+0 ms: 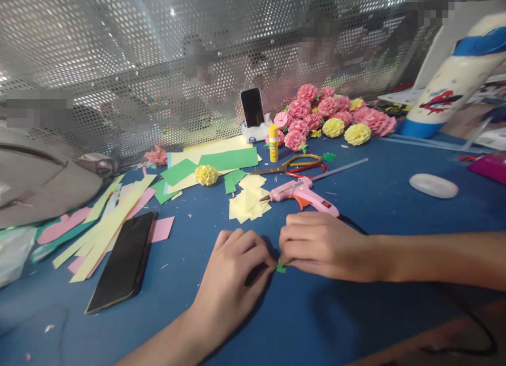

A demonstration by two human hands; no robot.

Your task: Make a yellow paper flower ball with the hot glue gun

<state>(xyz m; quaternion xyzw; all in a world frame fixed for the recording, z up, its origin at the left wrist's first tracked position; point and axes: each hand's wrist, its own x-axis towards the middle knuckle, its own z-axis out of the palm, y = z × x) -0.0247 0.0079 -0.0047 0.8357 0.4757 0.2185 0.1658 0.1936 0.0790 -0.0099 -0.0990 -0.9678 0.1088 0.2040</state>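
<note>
Between my fingertips is a small piece of green paper (280,268), low over the blue table. My left hand (237,273) pinches its left side with thumb and finger. On its upper right, my right hand (316,244) is closed with the fingertips pressed together at the paper. Just beyond my hands lies a pink glue gun (306,192) with its nozzle pointing left. Its tip rests near a loose pile of pale yellow paper pieces (249,202). A pair of scissors (288,165) lies behind the glue gun, and a yellow glue stick (273,144) stands upright there.
Pink paper flowers (308,110) and a few yellow ones are heaped at the back. A black phone (124,260) and paper strips (106,223) lie left. A computer mouse (434,186) and a white bottle (446,86) are at right. A perforated metal screen (138,55) bounds the table (177,297).
</note>
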